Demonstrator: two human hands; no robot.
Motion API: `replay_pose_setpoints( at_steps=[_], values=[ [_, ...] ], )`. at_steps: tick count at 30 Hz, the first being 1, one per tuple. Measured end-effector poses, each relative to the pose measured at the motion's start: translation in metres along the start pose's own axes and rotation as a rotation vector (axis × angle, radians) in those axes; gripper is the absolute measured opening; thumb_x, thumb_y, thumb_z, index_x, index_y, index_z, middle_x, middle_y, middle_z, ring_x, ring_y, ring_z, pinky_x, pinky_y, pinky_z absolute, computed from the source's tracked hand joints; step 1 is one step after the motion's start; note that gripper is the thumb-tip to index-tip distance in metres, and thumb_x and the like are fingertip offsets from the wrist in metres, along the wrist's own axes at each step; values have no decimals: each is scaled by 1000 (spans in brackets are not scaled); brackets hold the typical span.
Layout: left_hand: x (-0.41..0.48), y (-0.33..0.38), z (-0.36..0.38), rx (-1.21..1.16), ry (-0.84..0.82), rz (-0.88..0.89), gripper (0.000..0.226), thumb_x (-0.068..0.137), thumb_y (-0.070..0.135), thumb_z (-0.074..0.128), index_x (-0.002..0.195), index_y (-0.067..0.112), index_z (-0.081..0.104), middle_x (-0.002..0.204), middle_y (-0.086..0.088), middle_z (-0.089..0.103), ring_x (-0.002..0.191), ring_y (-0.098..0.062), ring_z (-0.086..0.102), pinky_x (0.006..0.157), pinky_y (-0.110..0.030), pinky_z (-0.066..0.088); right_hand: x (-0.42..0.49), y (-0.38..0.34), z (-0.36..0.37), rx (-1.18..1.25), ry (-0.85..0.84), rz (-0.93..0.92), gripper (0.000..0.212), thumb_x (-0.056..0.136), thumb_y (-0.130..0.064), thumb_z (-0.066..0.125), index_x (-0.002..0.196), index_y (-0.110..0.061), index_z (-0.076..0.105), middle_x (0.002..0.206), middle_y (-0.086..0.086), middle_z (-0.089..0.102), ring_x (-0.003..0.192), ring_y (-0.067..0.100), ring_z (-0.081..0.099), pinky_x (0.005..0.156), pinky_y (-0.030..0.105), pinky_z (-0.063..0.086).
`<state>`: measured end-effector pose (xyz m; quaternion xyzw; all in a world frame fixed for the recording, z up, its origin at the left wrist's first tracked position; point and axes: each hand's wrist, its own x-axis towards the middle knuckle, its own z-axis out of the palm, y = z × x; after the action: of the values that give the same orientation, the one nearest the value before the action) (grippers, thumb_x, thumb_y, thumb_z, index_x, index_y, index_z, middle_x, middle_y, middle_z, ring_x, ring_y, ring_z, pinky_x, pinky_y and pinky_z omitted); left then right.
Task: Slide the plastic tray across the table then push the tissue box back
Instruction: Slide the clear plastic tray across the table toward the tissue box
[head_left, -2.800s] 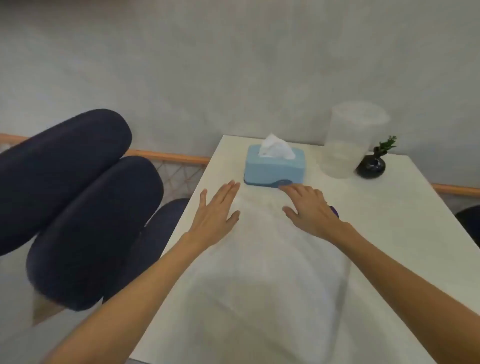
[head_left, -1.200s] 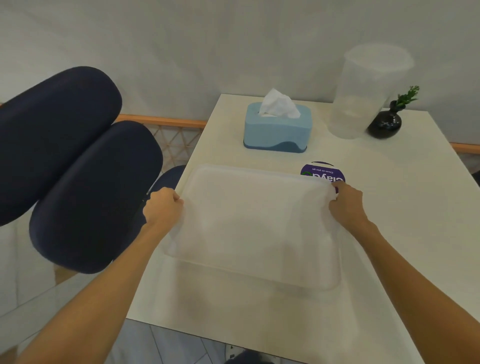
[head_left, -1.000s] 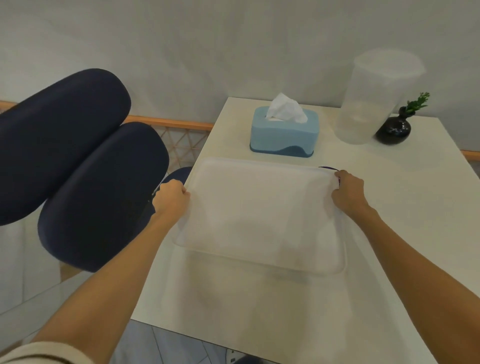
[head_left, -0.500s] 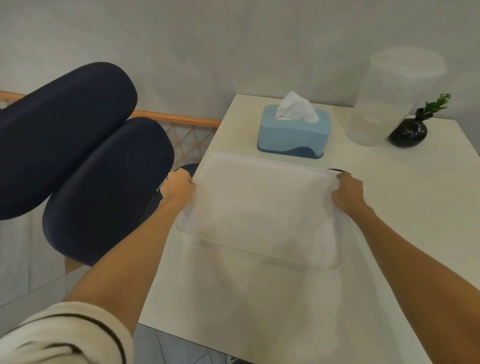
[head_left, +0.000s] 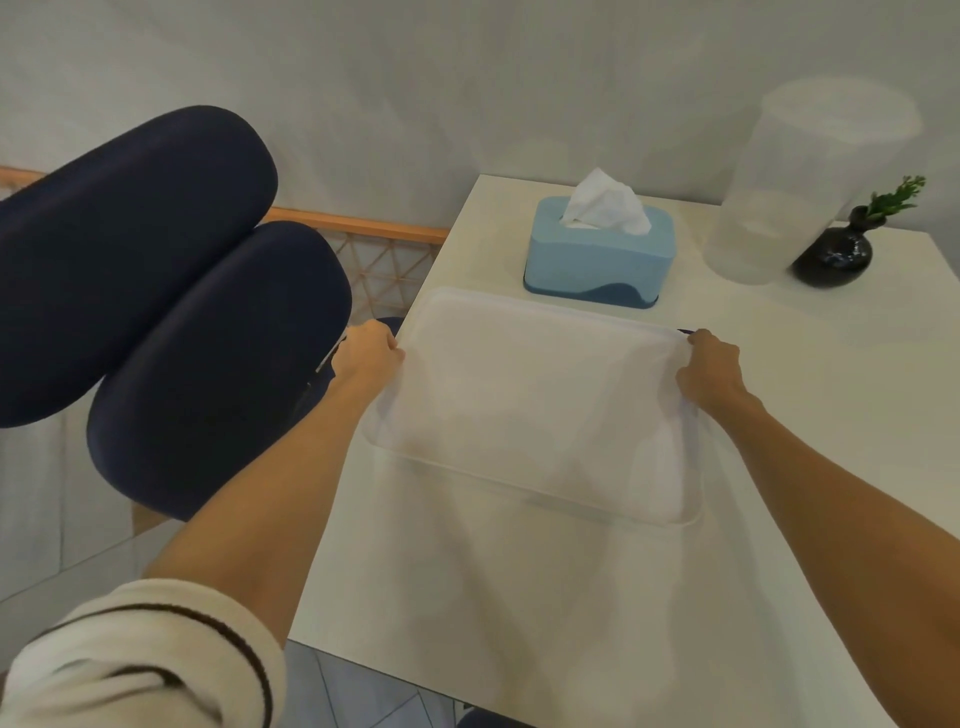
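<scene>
**Head view: tray held at both ends**

Your left grip (head_left: 370, 349) and right grip (head_left: 709, 368) each clenched an end rim of the plastic tray (head_left: 530, 400), near the bench's (head_left: 831, 374) left edge. The tissue box (head_left: 597, 260) stood just beyond it, apart.

- Clear plastic container (head_left: 810, 187), upright, far beyond the right hand (head_left: 707, 370).
- Dark vase (head_left: 834, 256) with green sprig, just beside it.
- Navy cushions (head_left: 156, 291), left of the left hand (head_left: 370, 352).
</scene>
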<state>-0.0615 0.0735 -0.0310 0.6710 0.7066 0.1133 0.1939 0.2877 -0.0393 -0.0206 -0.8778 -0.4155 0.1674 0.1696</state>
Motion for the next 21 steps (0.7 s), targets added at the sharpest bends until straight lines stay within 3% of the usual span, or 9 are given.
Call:
replay_pose_setpoints(
  at_steps=[7, 13, 16, 19, 21],
  values=[
    [2, -3, 1, -40, 20, -2, 16, 92, 15, 62, 101, 5, 71, 97, -15, 71, 78, -28, 64, 68, -34, 52, 9, 2, 4, -51, -13, -22, 46, 87, 8, 44, 133, 3, 42, 132, 28, 49, 121, 42, 47, 96, 45, 44],
    [6, -6, -1, -73, -1, 23, 18, 92, 15, 63, 104, 4, 71, 102, -15, 71, 86, -30, 66, 72, -35, 53, 15, 3, 8, -68, 8, -19, 47, 88, 7, 46, 134, 4, 42, 133, 28, 49, 123, 43, 45, 100, 46, 41],
    [7, -9, -4, -103, -29, 25, 23, 92, 18, 62, 110, 6, 69, 107, -14, 70, 91, -31, 66, 71, -33, 50, 13, 4, 7, -66, 2, -30, 41, 86, 5, 45, 127, 4, 46, 127, 29, 52, 111, 42, 50, 89, 43, 45],
    [7, -7, -11, -103, -79, 48, 22, 93, 19, 60, 107, 6, 70, 101, -12, 70, 83, -27, 64, 68, -34, 52, 10, 3, 0, -63, -24, -18, 38, 85, 0, 43, 122, 2, 49, 124, 28, 53, 90, 34, 47, 72, 36, 43],
    [9, -3, -17, -116, -93, 74, 19, 92, 17, 60, 103, 6, 70, 94, -10, 67, 82, -25, 61, 68, -34, 52, 10, 0, -8, -77, -12, -13, 40, 86, -4, 44, 126, -1, 49, 127, 25, 52, 100, 38, 52, 72, 36, 44]
  ],
)
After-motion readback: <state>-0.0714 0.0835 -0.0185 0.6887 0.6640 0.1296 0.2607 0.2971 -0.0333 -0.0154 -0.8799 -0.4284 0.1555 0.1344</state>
